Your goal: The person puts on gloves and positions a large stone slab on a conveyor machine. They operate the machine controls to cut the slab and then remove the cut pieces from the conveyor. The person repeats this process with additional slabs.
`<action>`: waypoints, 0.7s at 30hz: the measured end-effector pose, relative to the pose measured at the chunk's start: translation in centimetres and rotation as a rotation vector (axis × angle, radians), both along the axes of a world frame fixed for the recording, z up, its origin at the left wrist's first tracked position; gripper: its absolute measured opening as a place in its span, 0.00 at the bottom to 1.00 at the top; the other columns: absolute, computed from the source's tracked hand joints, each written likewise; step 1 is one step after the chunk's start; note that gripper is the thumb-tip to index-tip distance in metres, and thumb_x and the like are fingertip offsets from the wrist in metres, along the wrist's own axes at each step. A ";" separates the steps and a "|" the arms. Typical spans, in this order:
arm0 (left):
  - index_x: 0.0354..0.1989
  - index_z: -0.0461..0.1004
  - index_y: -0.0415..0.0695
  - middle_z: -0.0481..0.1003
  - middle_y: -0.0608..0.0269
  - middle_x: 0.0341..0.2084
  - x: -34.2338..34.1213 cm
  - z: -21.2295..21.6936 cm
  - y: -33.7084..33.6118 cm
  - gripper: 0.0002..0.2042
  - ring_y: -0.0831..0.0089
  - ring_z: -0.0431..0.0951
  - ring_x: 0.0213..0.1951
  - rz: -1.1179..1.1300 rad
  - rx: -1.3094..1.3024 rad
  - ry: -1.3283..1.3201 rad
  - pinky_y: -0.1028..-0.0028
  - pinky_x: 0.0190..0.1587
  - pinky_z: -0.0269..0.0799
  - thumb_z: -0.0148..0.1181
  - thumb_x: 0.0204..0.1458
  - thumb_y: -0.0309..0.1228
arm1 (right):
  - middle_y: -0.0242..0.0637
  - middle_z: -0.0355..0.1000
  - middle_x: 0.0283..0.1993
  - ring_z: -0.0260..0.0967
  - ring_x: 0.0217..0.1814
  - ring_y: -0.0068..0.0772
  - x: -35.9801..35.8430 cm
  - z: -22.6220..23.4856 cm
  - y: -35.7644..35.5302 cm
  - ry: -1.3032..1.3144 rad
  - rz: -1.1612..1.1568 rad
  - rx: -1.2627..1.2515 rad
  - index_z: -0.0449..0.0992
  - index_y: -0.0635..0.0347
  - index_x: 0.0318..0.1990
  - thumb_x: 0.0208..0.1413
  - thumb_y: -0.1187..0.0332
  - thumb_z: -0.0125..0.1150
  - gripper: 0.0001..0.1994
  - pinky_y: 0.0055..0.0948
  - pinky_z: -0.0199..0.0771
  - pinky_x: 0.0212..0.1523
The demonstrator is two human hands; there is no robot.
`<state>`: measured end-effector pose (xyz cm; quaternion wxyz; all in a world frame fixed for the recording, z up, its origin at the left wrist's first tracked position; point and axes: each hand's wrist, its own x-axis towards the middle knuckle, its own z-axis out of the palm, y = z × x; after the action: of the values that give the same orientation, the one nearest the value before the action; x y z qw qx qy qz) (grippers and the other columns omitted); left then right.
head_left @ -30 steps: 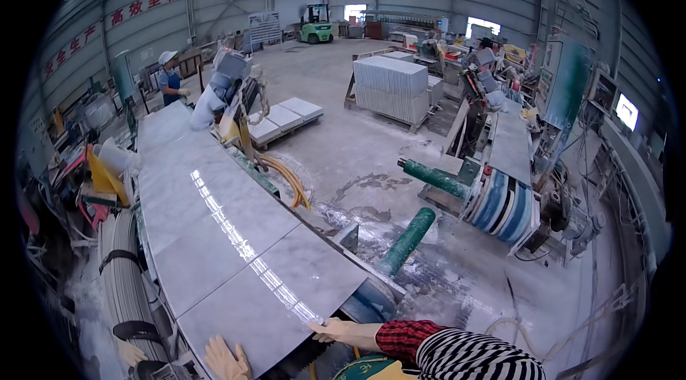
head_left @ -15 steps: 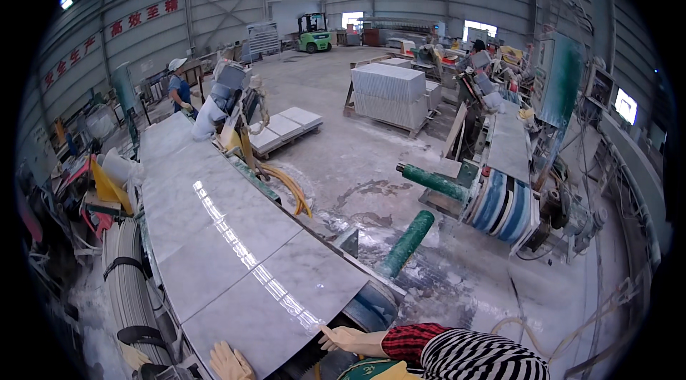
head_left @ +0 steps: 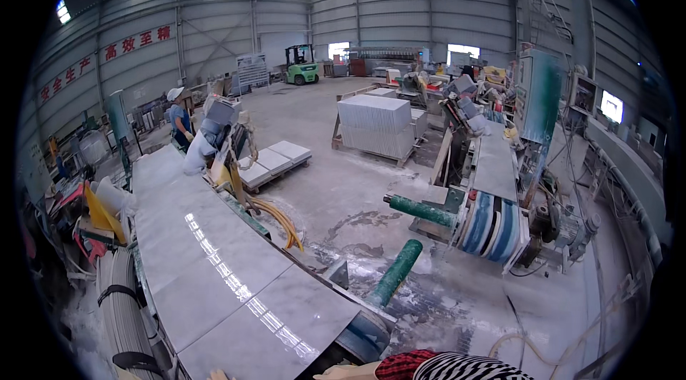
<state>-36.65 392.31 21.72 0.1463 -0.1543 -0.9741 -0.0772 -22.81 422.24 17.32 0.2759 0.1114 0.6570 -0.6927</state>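
A long row of grey-white marbled stone slabs lies end to end on a conveyor bed, with seams between pieces. My right hand, in a cream glove with a red checked cuff and striped sleeve, is at the lower edge beside the nearest slab's right edge. Its visible fingers stretch toward that edge; contact is unclear. Only the gloved fingertips of my left hand show at the slab's near edge. They look outstretched, and the rest is cut off.
A green roller arm sticks out beyond the slab. Left of the bed is a strapped bundle of grey strips. A person in a cap stands at the far left. Stacked slabs, a second conveyor and a green forklift stand farther off.
The view has tilted up, so slabs and hands sit lower in the picture. More of both hands is cut off at the lower edge. The slabs show no clear movement.
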 end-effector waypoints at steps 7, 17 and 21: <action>0.68 0.65 0.38 0.65 0.41 0.67 -0.6 -1.6 -0.6 0.27 0.42 0.63 0.68 -0.004 0.020 0.006 0.49 0.71 0.52 0.41 0.69 0.45 | 0.38 0.82 0.43 0.79 0.43 0.32 -0.3 0.4 -0.1 -0.009 -0.024 -0.060 0.81 0.65 0.48 0.69 0.40 0.46 0.32 0.32 0.80 0.46; 0.71 0.63 0.43 0.63 0.44 0.69 -0.2 -1.0 -0.3 0.29 0.42 0.60 0.70 0.018 0.002 -0.075 0.47 0.71 0.50 0.42 0.68 0.48 | 0.39 0.81 0.44 0.78 0.43 0.32 0.5 3.2 1.1 0.078 0.129 0.117 0.82 0.63 0.47 0.66 0.43 0.56 0.28 0.34 0.79 0.46; 0.72 0.62 0.45 0.62 0.45 0.70 -0.2 -1.9 -1.2 0.29 0.42 0.59 0.70 0.041 0.005 -0.120 0.46 0.71 0.49 0.42 0.68 0.50 | 0.38 0.81 0.43 0.78 0.45 0.32 0.4 1.8 1.0 0.036 0.098 0.112 0.83 0.63 0.46 0.65 0.44 0.58 0.26 0.34 0.79 0.47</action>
<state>-36.90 391.07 19.79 0.0898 -0.1291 -0.9838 -0.0858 -22.46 423.22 19.09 0.2911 0.0820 0.7041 -0.6424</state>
